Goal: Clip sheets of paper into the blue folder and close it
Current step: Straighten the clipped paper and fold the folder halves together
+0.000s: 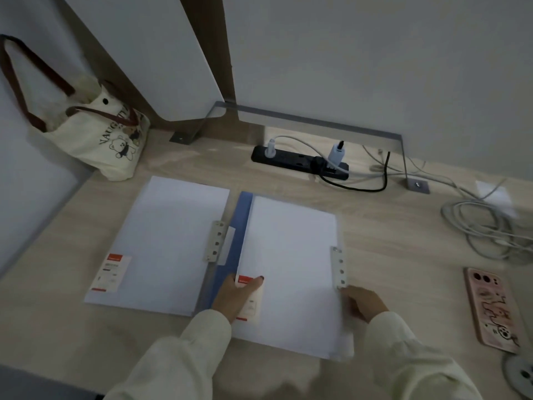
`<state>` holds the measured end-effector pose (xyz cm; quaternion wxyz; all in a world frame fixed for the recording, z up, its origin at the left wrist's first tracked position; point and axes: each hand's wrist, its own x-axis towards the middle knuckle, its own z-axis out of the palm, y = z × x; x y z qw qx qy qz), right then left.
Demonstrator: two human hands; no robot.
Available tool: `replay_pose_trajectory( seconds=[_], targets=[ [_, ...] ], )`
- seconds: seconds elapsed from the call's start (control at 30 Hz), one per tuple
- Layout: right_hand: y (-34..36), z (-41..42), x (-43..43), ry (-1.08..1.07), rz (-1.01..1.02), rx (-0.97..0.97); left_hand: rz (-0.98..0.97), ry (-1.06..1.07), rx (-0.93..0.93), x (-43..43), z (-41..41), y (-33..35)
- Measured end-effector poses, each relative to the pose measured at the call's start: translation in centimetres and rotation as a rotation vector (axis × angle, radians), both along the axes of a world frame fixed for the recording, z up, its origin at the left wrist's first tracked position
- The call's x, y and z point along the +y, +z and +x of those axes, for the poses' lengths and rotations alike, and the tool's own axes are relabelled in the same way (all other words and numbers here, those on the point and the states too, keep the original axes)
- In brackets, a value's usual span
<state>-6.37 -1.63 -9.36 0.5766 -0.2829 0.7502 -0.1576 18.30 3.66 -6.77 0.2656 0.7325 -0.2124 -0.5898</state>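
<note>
fingers of the left hand [233,298] are lying flat and pressed together on the near left corner of the sheets of paper [288,255], while the right hand [364,303] is resting at the sheets' right edge just below the metal clip [339,268], its fingers curled so i cannot tell whether they are pinching anything. the blue folder [240,226] is lying on the worktop [389,226] with its long axis running away from the person; a second folder [161,241] is sitting just to the left, holding white sheets. the right hand is looking nearer to the clip.

The left hand [235,298] is covering part of a red label [250,301]; its print is blurring. At lower right, the frame edge is cutting off a round fitting [520,376].
</note>
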Motion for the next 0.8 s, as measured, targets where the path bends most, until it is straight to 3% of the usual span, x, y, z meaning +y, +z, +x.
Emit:
replay_pose_trajectory(
  seconds=[0.23,0.57,0.8],
  targets=[
    [2.6,5.6,0.8,-0.188,-0.201,-0.115,-0.205,0.015,-0.024,0.0,5.3,2.6],
    [1.7,23.2,1.2,0.003,-0.218,-0.185,-0.233,0.069,-0.191,1.4,22.8,2.7],
    [0.4,28.8,1.2,0.047,-0.195,-0.112,-0.185,0.048,-0.245,1.9,27.8,-0.5]
  ],
)
